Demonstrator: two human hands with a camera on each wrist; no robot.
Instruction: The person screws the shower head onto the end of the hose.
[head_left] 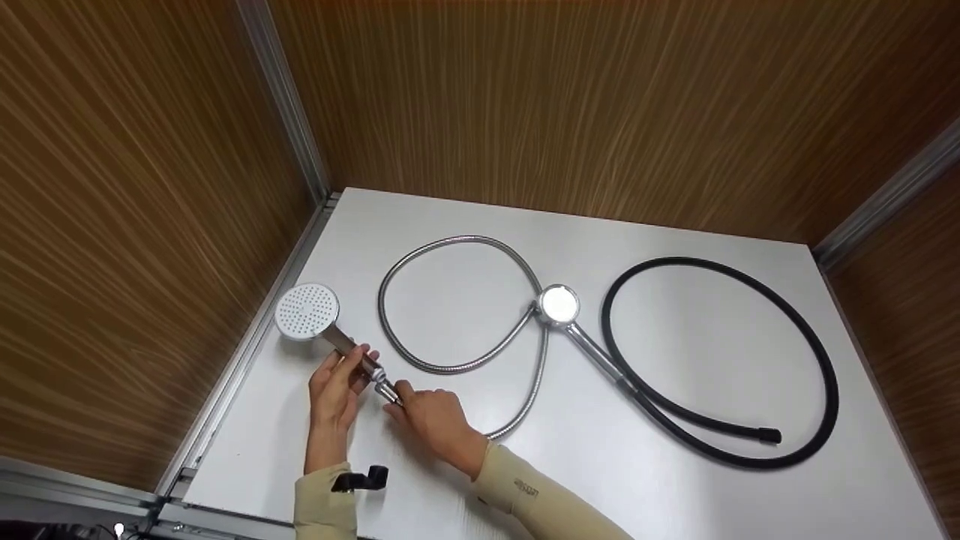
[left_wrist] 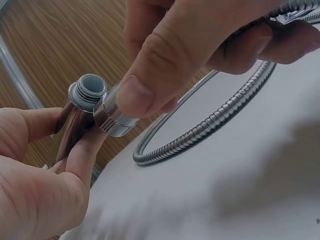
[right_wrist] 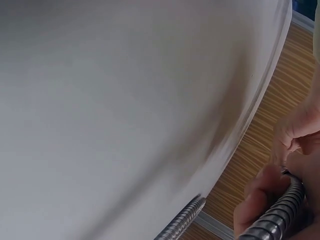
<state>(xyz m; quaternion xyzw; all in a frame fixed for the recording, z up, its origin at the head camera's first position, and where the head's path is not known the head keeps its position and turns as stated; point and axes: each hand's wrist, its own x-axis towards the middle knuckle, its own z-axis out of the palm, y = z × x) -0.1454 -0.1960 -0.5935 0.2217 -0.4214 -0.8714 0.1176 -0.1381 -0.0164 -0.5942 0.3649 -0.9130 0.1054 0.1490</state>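
Observation:
My left hand [head_left: 334, 394] grips the handle of a shower head [head_left: 306, 311] with a round white spray face, held over the table's left side. At the handle's lower end a threaded tip [left_wrist: 91, 89] is exposed in the left wrist view. My right hand [head_left: 441, 426] pinches the chrome connector nut [left_wrist: 116, 116] of a metal shower hose [left_wrist: 210, 122] between thumb and fingers. The nut sits right beside the threaded tip, off to one side of its opening. From the right hand the hose [head_left: 382, 289] runs back and loops across the table.
A second shower head [head_left: 559, 304] lies mid-table, overlapping the metal hose, its chrome handle joined to a looped black hose [head_left: 821, 352] on the right. Wood-grain panels [head_left: 562, 112] wall the white table [head_left: 720, 337] at the back and sides. A black bracket [head_left: 361, 480] is on the left wrist.

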